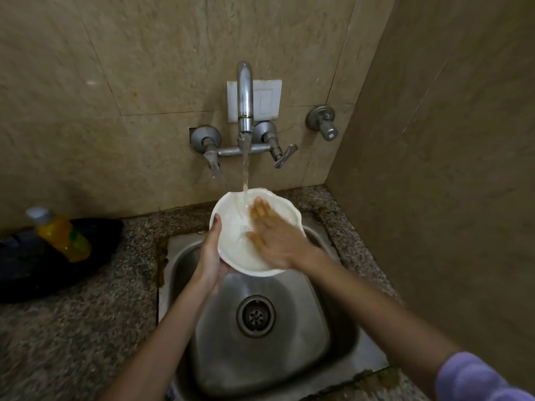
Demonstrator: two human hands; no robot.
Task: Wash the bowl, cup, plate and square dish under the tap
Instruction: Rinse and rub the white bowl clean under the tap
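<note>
Rinsing step (head view): white bowl (231, 251) held tilted above the sink (333, 328), in the water (245, 169) running from the tap (244, 94).
Left hand (211, 256): grips the bowl's rim, thumb over the edge.
Right hand (275, 235): fingers straight, flat against the inside; holds nothing.
Progress: probably early; cup, plate and square dish not in view.
Next move: likely turning the bowl to rinse the rest, which calls for a firm hold on the wet rim.

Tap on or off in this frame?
On. A stream of water falls from the tap into the white bowl that the left hand holds over the sink.
</note>
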